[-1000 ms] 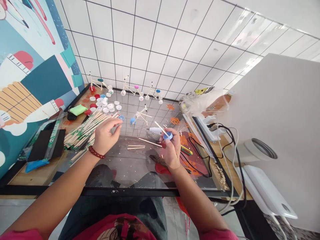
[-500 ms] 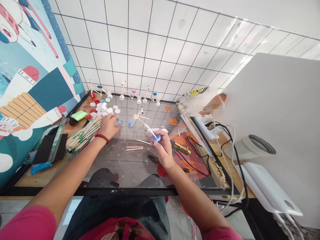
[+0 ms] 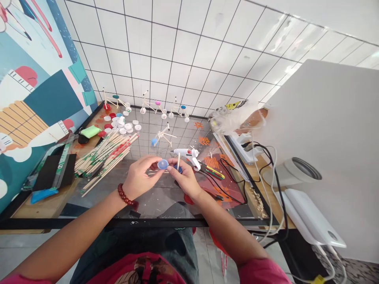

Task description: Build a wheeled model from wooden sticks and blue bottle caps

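Observation:
My left hand [image 3: 141,176], with a red bead bracelet on its wrist, pinches a translucent blue bottle cap [image 3: 162,164]. Close beside it, my right hand [image 3: 187,178] grips a darker blue cap [image 3: 178,169] with a short wooden stick [image 3: 178,160] standing up from it. Behind the hands stands a partly built stick frame [image 3: 162,136] with one blue cap. A white glue gun [image 3: 187,153] lies just beyond my right hand. Wooden skewers [image 3: 103,159] are heaped to the left of my left hand.
Three small stick-and-cap bicycles, one of them in the middle [image 3: 154,108], line the tiled wall. Loose white and red caps [image 3: 128,126] lie at the back left. A utility knife [image 3: 215,172], black cables and a plastic bag [image 3: 231,120] are on the right.
My left hand has moved right and nearer, bringing the translucent cap next to my right hand. My right hand has drawn slightly back and left, away from the stick frame.

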Tool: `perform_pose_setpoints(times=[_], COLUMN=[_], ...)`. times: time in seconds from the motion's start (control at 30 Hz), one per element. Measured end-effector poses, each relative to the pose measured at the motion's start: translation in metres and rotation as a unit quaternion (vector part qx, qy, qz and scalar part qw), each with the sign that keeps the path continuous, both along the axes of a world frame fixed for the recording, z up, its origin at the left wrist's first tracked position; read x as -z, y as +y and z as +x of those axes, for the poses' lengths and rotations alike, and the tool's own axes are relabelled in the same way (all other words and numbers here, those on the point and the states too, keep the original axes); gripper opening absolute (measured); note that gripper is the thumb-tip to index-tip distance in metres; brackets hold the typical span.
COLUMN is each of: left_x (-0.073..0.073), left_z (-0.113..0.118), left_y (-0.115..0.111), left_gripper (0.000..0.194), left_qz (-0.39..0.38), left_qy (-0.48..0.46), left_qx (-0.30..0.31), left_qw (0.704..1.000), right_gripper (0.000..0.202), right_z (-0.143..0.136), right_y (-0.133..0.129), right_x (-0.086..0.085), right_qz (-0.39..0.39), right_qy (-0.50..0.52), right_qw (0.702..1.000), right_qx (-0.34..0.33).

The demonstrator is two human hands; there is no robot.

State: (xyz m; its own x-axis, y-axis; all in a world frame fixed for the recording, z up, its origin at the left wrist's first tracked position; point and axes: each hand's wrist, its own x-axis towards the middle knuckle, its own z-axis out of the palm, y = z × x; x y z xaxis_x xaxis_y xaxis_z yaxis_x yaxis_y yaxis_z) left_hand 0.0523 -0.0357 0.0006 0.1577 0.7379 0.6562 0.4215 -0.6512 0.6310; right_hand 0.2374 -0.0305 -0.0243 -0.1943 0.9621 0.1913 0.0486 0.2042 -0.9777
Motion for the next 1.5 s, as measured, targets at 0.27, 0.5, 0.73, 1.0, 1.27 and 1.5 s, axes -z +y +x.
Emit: perform_pose_setpoints(times=[0.27, 0.5, 0.73, 1.0, 1.27, 1.5], left_x=[0.008, 0.009, 0.014, 0.018, 0.011, 0.015], left_z=[0.008, 0.01, 0.009, 0.005, -0.009, -0.013], left_y=[0.003, 0.005, 0.006, 0.007, 0.011, 0.017], left_gripper=[0.03, 0.024, 0.03, 0.029, 0.031, 0.03], left_qz=[-0.313, -0.359, -0.376, -0.325, -0.4, -0.449], left_qy=[-0.245, -0.275, -0.29, -0.259, -0.279, -0.393], left_qx=[0.058, -0.005, 0.036, 0.039, 0.163, 0.167], left_qw=[0.916, 0.892, 0.879, 0.909, 0.858, 0.785], right_gripper=[0.029, 0.019, 0.023, 0.024, 0.021, 0.026], right_z=[0.002, -0.002, -0.001, 0.0, 0.002, 0.006], right_y=[0.003, 0.001, 0.004, 0.004, 0.006, 0.0], right_x=[-0.001, -0.002, 0.001, -0.001, -0.001, 0.004], right_qz=[0.093, 0.121, 0.116, 0.14, 0.189, 0.155], right_qy=[-0.07, -0.093, -0.085, -0.101, -0.135, -0.137], right_qw=[0.993, 0.988, 0.989, 0.984, 0.972, 0.978], right_qx=[0.023, 0.024, 0.043, 0.047, 0.026, 0.035])
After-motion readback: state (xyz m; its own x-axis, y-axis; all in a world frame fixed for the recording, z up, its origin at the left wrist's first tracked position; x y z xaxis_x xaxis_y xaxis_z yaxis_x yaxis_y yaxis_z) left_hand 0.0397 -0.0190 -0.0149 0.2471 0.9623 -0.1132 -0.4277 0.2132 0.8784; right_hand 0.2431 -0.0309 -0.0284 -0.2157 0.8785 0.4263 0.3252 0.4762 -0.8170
